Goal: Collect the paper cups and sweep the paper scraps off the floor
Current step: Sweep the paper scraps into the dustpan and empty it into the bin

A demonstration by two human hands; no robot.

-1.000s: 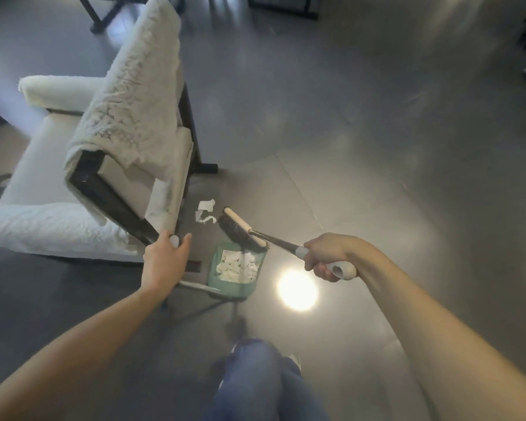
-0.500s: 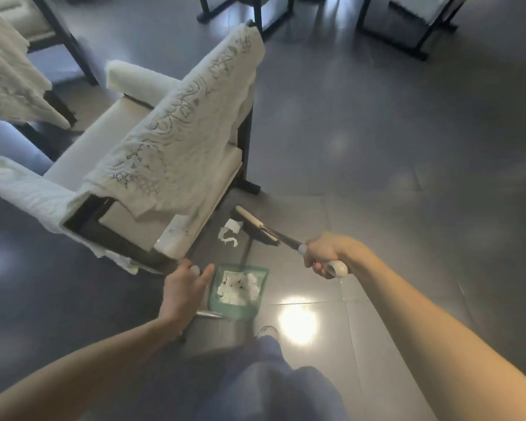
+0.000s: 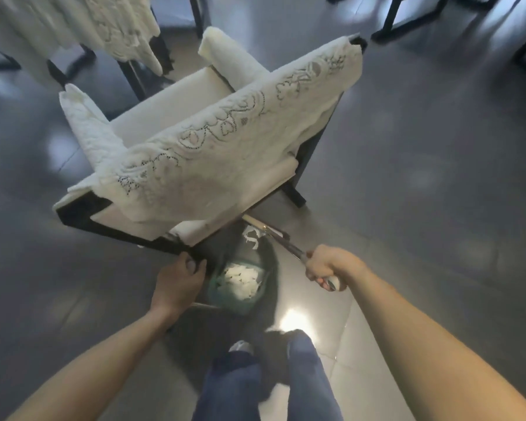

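A glossy grey tiled floor (image 3: 422,165) filled the room, with a bright light glare (image 3: 292,322) reflected on it. A white upholstered armchair (image 3: 195,126) on a black frame carried a lace cover (image 3: 234,153) over its backrest. Dark furniture legs (image 3: 389,16) stood behind, and another lace-draped piece (image 3: 73,25) stood upper left.

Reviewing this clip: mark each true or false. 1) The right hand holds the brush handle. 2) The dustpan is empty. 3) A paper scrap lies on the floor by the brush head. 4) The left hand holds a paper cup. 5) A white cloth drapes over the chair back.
1) True: the right hand grips the brush handle.
2) False: the dustpan holds white scraps.
3) True: a paper scrap lies there.
4) False: the left hand grips something beside the dustpan; no cup shows.
5) True: the cloth covers the chair back.
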